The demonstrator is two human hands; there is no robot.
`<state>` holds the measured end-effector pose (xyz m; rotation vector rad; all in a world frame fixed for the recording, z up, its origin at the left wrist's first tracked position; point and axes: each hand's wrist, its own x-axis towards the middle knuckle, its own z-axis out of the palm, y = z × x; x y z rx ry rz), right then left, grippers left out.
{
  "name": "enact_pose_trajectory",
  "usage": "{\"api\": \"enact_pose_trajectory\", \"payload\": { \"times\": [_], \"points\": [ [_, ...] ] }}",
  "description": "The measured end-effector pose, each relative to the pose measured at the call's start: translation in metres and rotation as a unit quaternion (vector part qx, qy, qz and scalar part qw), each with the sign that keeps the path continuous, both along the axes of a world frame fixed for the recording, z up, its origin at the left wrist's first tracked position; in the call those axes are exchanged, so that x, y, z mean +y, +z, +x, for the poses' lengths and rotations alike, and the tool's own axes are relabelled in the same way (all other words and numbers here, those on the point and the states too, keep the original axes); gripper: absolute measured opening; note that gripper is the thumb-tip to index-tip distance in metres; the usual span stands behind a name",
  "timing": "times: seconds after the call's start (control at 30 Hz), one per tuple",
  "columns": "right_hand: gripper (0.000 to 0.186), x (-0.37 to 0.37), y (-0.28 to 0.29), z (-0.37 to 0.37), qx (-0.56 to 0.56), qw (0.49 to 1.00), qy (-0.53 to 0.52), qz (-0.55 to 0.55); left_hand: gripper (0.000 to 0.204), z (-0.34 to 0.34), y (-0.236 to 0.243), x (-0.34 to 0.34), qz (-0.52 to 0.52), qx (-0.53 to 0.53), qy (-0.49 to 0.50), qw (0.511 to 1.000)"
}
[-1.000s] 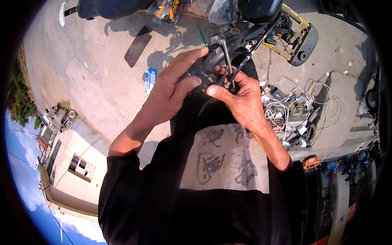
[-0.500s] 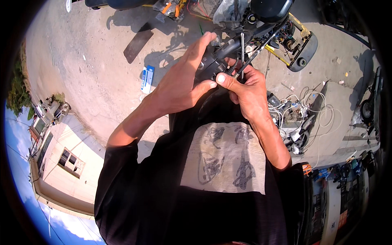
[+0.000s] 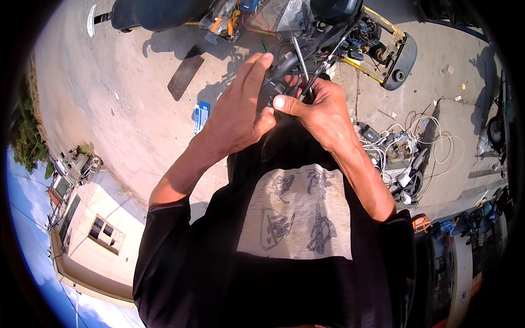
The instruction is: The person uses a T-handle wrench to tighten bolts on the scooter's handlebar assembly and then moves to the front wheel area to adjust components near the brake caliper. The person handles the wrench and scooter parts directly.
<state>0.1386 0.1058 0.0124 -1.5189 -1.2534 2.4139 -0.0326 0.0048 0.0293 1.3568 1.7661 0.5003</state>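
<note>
Both my hands meet at a black handlebar [image 3: 285,66] of a partly stripped scooter. My left hand [image 3: 236,106] is closed around the black grip end and its control housing [image 3: 275,86], with the fingers wrapped over the far side. Against the same housing my right hand [image 3: 322,112] presses its thumb, while its fingers curl underneath, mostly hidden. A shiny slim metal rod, like a lever [image 3: 299,54], rises by the right hand. Beside it a dark cable [image 3: 327,64] runs up to the right. Whether the right fingers hold a small part cannot be seen.
The scooter's yellow frame [image 3: 402,38] with exposed wiring [image 3: 365,35] stands ahead right. A black seat [image 3: 164,12] is at the far left. On the concrete lie a dark board [image 3: 185,75], a blue-and-white box [image 3: 201,117] and tangled white cables [image 3: 396,143].
The handlebar and both hands have shifted slightly left in view. My left fingers have curled further round the housing, its thumb now tucked in. The right hand keeps its grip.
</note>
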Motion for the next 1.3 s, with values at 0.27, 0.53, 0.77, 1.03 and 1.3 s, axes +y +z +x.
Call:
{"api": "enact_pose_trajectory", "payload": {
  "times": [0.27,0.53,0.77,1.03,1.3],
  "points": [
    [0.038,0.013,-0.006,0.002,0.011,0.997,0.053,0.048,0.095,0.009,0.0,0.002,0.035,0.047,-0.009,0.998],
    [0.033,0.01,-0.02,0.002,0.072,0.995,0.029,0.068,0.091,0.002,0.0,0.0,0.047,0.096,-0.037,0.994],
    [0.036,-0.001,-0.033,0.001,0.084,0.991,0.019,0.102,0.073,0.011,-0.018,-0.01,0.107,0.098,0.009,0.989],
    [0.029,-0.019,-0.045,0.007,0.135,0.986,-0.049,0.08,0.067,0.024,-0.028,-0.002,0.163,0.118,0.061,0.978],
    [0.044,-0.026,-0.041,0.023,0.166,0.983,-0.074,-0.017,0.069,0.023,-0.03,-0.005,0.162,0.1,0.06,0.98]
  ]
}}
